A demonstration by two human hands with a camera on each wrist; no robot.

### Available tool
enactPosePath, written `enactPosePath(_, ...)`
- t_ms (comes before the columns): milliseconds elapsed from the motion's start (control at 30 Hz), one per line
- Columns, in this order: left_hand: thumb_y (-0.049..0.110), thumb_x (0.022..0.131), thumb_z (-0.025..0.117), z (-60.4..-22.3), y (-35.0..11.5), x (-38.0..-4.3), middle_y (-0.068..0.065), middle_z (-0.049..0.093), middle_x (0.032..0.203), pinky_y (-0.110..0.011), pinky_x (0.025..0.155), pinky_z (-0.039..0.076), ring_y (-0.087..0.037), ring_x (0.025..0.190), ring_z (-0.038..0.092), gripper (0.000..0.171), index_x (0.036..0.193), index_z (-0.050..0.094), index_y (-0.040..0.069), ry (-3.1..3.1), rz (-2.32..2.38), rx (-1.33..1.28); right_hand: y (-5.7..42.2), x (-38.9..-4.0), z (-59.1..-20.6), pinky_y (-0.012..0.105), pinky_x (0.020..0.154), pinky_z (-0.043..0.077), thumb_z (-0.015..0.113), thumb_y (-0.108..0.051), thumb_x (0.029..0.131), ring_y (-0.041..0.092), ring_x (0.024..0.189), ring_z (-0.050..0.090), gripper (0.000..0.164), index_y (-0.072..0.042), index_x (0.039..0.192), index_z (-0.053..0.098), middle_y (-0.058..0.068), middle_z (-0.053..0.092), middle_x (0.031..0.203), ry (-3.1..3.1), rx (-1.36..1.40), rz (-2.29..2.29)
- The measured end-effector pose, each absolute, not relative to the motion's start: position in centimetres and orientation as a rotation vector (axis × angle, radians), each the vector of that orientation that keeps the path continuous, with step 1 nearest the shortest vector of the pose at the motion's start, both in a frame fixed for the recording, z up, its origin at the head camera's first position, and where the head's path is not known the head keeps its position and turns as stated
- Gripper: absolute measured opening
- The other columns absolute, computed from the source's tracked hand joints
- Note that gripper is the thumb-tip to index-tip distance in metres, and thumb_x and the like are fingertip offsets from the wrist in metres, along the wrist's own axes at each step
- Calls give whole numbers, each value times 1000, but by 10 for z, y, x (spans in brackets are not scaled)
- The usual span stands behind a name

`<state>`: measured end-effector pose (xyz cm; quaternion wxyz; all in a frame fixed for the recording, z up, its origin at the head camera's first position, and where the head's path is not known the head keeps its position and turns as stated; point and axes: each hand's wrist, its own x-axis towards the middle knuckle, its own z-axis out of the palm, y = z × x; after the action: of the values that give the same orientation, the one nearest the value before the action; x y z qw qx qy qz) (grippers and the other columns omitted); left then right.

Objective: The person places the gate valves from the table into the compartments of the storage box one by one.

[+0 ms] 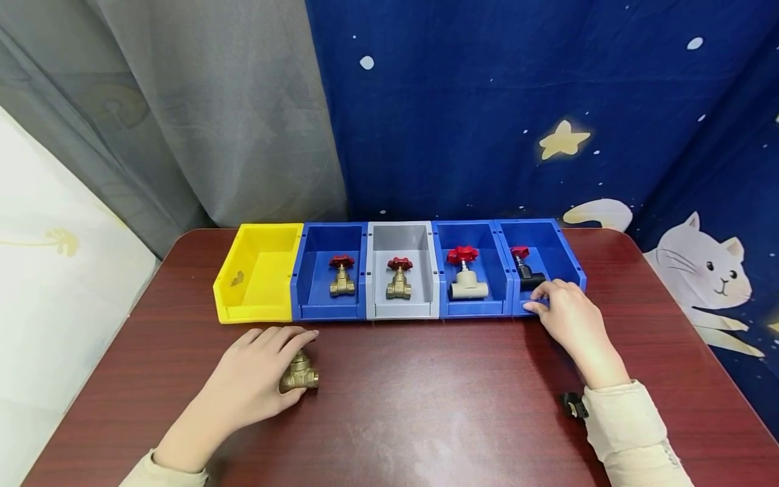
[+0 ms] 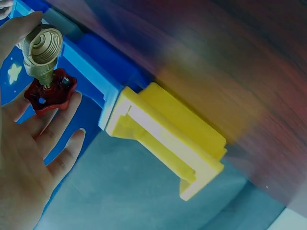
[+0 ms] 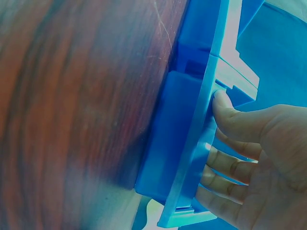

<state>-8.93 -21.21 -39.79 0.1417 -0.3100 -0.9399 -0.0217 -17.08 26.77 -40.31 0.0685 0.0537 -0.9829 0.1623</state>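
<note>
My left hand (image 1: pixel 258 372) holds a brass gate valve (image 1: pixel 300 373) above the table, in front of the yellow bin. The left wrist view shows its threaded opening and red handwheel (image 2: pixel 52 91), with the thumb against the brass body and the fingers by the wheel. At the far right, my right hand (image 1: pixel 571 318) reaches over the front of the end blue bin (image 1: pixel 550 237). Its fingers lie relaxed beside a black valve with a red handwheel (image 1: pixel 531 279) inside. In the right wrist view the thumb (image 3: pixel 223 100) is at the bin's edge.
Left of that bin, another blue bin holds a beige valve (image 1: pixel 468 285), a grey bin holds a brass valve (image 1: pixel 398 287), and a further blue bin holds another brass valve (image 1: pixel 342 281). The yellow bin (image 1: pixel 262 313) ends the row. Curtains hang behind the table (image 1: pixel 426 406).
</note>
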Motion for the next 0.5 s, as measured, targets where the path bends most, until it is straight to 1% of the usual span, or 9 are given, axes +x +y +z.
enactPosePath(500,39,61,88,-393,-230,-91,-8,63,118,-48,91,49,-29,107,60,80,130,59,10,-2688,-60,-834,268,-172,-403,59,76,50,75,-20,89,40,95,54,19,-3,95,68,17,62,92,-2966,158,494)
